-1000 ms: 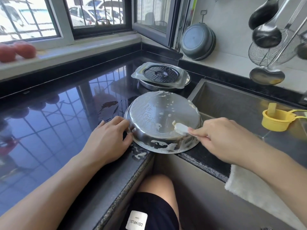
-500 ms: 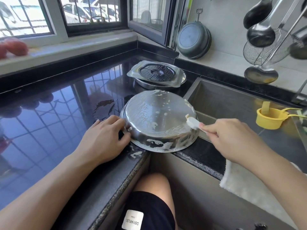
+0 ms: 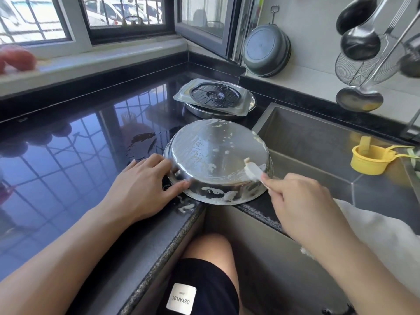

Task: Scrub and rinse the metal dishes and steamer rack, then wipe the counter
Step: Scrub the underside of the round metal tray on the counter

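Note:
A round metal dish point(image 3: 211, 155) lies upside down on the black counter point(image 3: 68, 167) at the corner beside the sink, streaked with white foam. My left hand point(image 3: 145, 185) rests against its left rim, fingers fairly straight, steadying it. My right hand point(image 3: 297, 198) grips the handle of a small white brush point(image 3: 253, 170), whose head presses on the dish's near right side. Behind, a perforated steamer rack point(image 3: 216, 94) lies on a tray over another metal dish point(image 3: 204, 111).
The steel sink point(image 3: 318, 142) opens to the right, with a yellow cup point(image 3: 370, 159) on its ledge. A white cloth point(image 3: 381, 233) hangs over the front edge under my right arm. Ladles and a strainer point(image 3: 363, 62) hang on the wall; a dark pan point(image 3: 266, 51) leans behind.
The brush has slid along the dish's right side, out toward the rim and back down to its near right part. My left hand stays on the left rim.

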The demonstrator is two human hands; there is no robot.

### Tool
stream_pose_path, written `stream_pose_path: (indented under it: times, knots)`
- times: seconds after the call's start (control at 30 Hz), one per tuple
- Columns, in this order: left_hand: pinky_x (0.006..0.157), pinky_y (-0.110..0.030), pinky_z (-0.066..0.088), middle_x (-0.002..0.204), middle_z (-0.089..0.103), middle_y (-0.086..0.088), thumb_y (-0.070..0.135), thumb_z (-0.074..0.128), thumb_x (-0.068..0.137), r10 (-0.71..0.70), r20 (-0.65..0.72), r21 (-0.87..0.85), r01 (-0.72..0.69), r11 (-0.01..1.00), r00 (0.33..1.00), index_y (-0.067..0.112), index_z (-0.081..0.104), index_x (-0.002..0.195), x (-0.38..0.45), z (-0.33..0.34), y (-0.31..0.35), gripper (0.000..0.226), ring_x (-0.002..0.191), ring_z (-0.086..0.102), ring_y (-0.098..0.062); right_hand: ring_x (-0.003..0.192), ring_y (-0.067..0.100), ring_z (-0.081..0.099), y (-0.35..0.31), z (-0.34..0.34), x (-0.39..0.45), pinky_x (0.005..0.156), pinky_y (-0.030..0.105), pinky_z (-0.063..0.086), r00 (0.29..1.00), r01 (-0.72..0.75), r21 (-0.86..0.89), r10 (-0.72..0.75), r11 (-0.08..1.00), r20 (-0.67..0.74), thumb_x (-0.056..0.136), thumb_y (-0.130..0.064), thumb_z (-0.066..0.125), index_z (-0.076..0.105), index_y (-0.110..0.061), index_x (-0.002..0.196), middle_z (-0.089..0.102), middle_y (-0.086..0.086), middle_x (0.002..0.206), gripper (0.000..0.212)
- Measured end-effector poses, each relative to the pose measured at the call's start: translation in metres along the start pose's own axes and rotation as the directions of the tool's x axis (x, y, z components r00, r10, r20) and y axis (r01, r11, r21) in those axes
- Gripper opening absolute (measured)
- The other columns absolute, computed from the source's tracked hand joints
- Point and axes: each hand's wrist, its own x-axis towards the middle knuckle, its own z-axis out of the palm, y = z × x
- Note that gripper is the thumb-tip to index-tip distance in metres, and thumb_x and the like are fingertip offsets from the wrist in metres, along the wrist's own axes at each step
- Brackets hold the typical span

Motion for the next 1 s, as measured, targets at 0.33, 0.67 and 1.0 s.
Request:
stream_pose_path:
  times: [0.33, 0.67, 1.0]
  knots:
    - [0.110, -0.043, 0.039, 0.119, 0.048, 0.015, 0.090, 0.020, 0.084, 0.055, 0.027, -0.023, -0.054, 0.998, 0.998, 0.039, 0.048, 0.100, 0.002, 0.005, -0.007, 0.061, 0.100, 0.052, -0.015, 0.053, 0.027, 0.055, -0.065, 0.034, -0.031, 0.053, 0.036, 0.045, 0.992, 0.004, 0.168, 0.017, 0.986, -0.123, 0.091, -0.014, 0.070, 0.065, -0.037, 0.134, 0.044, -0.009, 0.078, 0.049]
    - [0.098, -0.034, 0.046, 0.138, 0.039, 0.003, 0.077, 0.038, 0.087, 0.115, 0.025, -0.084, -0.112, 0.990, 0.993, 0.034, 0.044, 0.091, 0.003, 0.010, -0.010, 0.043, 0.124, 0.054, -0.018, 0.060, 0.031, 0.052, -0.024, 0.022, -0.027, 0.058, 0.038, 0.047, 0.982, -0.147, 0.075, 0.155, 0.986, -0.110, 0.095, -0.012, 0.062, 0.063, -0.035, 0.138, 0.046, -0.003, 0.074, 0.048]
    - [0.101, -0.029, 0.043, 0.149, 0.042, 0.001, 0.048, 0.057, 0.094, 0.144, -0.002, -0.128, -0.143, 0.981, 0.990, 0.033, 0.053, 0.096, 0.004, 0.006, -0.014, 0.016, 0.132, 0.051, -0.014, 0.068, 0.028, 0.066, -0.111, 0.027, -0.001, 0.055, 0.033, 0.036, 0.986, 0.166, 0.017, -0.165, 0.986, -0.038, 0.092, -0.011, 0.061, 0.055, -0.030, 0.145, 0.058, 0.001, 0.097, 0.057]
